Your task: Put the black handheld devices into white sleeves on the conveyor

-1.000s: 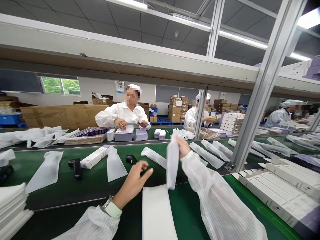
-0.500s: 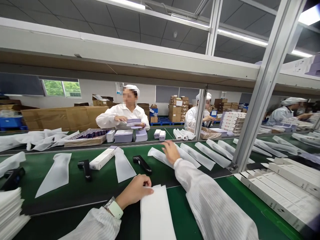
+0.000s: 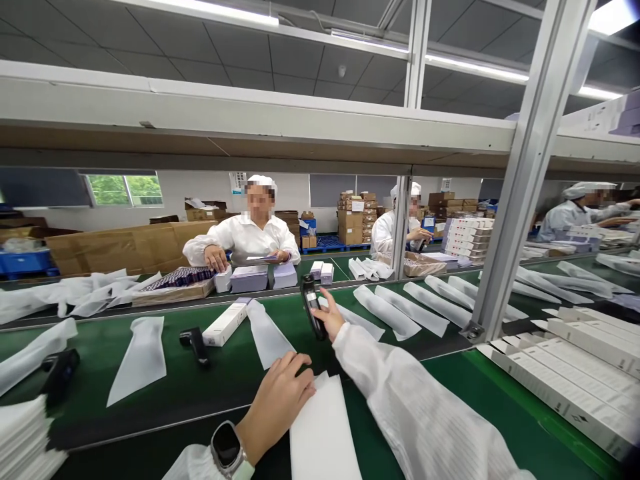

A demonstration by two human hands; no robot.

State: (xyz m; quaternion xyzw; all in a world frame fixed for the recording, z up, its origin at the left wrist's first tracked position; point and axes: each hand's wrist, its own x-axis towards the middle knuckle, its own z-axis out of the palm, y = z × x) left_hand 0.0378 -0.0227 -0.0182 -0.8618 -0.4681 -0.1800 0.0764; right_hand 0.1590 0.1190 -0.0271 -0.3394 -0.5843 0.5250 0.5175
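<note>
My right hand [image 3: 331, 319] is closed round a black handheld device [image 3: 313, 308] with an angled head, lifted upright above the conveyor belt. Below it, my left hand [image 3: 280, 400] rests at the top left edge of a stack of white foam sleeves [image 3: 325, 433]. Its bent fingers are slightly apart on the sleeves, and the thumb is hidden. Farther left on the belt are another black device [image 3: 195, 345], a long white box [image 3: 226, 324] and a translucent white sleeve [image 3: 270, 333]. A further dark device [image 3: 60, 375] lies near the left edge.
Several translucent sleeves [image 3: 413, 319] lie in a row to the right. Long white cartons [image 3: 565, 393] fill the right side beside a metal post [image 3: 520, 173]. A shelf [image 3: 250, 127] crosses overhead. A co-worker [image 3: 255, 233] sits across the belt behind purple-white boxes [image 3: 249, 279].
My right hand has taken hold of the black device and raised it off the belt. My left hand has loosened its pinch and spread over the sleeves' edge. Belt items have shifted right.
</note>
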